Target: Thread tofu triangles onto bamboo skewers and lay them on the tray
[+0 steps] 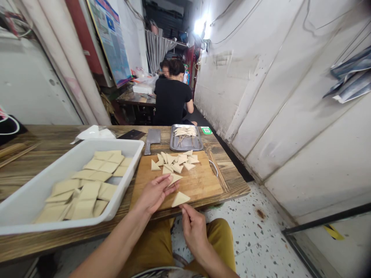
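Now left hand [153,195] nearly closed, fingertips pinching pale triangular tofu piece [175,178] above brown wooden cutting board [199,185]. Right hand [195,231] pinching second tofu triangle [180,199] at board's front edge. Loose tofu triangles [174,162] heaped on board; white plastic tray [127,143] of tofu squares [89,189] just left; steel cleaver [153,137] behind.

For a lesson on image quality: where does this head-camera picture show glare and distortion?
In the head view, the lamp burns out to white glare; the wide lens bows the white wall panels and stretches the wooden table toward the frame edges.
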Demonstrator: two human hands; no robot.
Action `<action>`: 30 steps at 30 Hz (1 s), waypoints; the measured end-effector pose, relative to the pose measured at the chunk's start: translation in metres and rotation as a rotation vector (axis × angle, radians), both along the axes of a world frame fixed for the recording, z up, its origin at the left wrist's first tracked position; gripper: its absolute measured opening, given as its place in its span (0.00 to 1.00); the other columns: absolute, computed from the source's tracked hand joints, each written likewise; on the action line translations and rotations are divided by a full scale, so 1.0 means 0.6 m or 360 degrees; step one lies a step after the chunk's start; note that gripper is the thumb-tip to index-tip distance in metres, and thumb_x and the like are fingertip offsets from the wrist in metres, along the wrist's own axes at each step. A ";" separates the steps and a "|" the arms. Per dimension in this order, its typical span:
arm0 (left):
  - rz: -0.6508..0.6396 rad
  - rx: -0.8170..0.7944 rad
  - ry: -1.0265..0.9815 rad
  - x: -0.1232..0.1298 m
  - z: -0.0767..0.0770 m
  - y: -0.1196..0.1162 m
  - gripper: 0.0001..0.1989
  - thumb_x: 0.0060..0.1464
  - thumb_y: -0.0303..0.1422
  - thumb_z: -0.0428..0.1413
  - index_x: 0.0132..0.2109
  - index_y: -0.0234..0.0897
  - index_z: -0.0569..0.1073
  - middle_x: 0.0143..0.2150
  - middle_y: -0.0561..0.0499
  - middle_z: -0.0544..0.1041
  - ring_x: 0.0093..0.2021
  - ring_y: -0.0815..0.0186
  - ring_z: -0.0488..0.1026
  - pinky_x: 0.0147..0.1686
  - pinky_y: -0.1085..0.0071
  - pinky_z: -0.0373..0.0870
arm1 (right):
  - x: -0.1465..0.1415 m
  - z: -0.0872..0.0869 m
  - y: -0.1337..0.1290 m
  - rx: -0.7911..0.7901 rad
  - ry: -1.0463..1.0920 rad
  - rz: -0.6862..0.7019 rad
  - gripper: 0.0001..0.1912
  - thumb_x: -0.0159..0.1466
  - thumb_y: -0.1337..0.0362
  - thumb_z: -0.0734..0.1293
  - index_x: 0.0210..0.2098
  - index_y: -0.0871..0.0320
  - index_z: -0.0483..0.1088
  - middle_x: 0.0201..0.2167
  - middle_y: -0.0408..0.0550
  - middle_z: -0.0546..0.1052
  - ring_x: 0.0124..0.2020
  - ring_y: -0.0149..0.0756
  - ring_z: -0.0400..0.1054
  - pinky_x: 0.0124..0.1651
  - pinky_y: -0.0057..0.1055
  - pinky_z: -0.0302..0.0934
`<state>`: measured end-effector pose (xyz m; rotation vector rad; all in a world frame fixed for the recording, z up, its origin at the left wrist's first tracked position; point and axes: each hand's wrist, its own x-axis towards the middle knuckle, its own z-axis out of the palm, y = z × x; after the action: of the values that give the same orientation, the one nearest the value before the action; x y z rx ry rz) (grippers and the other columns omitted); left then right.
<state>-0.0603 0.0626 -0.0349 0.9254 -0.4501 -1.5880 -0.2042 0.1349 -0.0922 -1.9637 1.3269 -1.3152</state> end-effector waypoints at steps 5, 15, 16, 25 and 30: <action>-0.0014 0.0007 -0.0010 -0.002 -0.001 0.002 0.06 0.52 0.18 0.54 0.37 0.29 0.71 0.37 0.43 0.79 0.40 0.60 0.78 0.43 0.65 0.77 | 0.001 0.000 -0.001 -0.0003 0.0010 -0.0012 0.17 0.68 0.64 0.54 0.33 0.59 0.72 0.25 0.47 0.74 0.28 0.33 0.70 0.34 0.24 0.62; -0.0081 0.0030 -0.0010 -0.012 -0.009 0.007 0.06 0.51 0.19 0.56 0.37 0.30 0.73 0.38 0.42 0.79 0.37 0.63 0.78 0.35 0.74 0.76 | 0.003 0.000 -0.012 -0.0039 0.0077 -0.0057 0.17 0.68 0.64 0.54 0.32 0.59 0.72 0.25 0.48 0.75 0.25 0.32 0.68 0.31 0.24 0.60; -0.0087 0.0037 -0.0010 -0.014 -0.011 0.008 0.06 0.51 0.20 0.56 0.38 0.30 0.73 0.39 0.42 0.79 0.37 0.64 0.78 0.34 0.75 0.76 | 0.003 -0.001 -0.015 -0.0043 0.0083 -0.0062 0.17 0.68 0.64 0.54 0.32 0.59 0.72 0.25 0.48 0.75 0.25 0.32 0.69 0.31 0.24 0.60; 0.0020 -0.0163 -0.0651 0.008 -0.034 -0.011 0.18 0.53 0.31 0.55 0.51 0.32 0.70 0.45 0.40 0.78 0.41 0.62 0.76 0.44 0.66 0.71 | -0.006 -0.010 -0.032 -0.0120 0.0049 -0.0122 0.16 0.67 0.65 0.56 0.36 0.60 0.74 0.28 0.49 0.78 0.29 0.34 0.72 0.34 0.25 0.64; 0.0513 -0.0220 -0.2403 0.074 -0.043 -0.075 0.28 0.53 0.42 0.52 0.57 0.29 0.67 0.45 0.36 0.75 0.48 0.50 0.71 0.48 0.58 0.65 | -0.019 -0.016 -0.031 -0.0097 -0.0010 -0.0171 0.14 0.67 0.65 0.57 0.37 0.60 0.74 0.30 0.49 0.79 0.30 0.34 0.74 0.34 0.25 0.64</action>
<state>-0.0160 0.0176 -0.0610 1.8604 -1.3123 -0.2989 -0.2158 0.1161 -0.1016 -1.9503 1.4225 -1.4263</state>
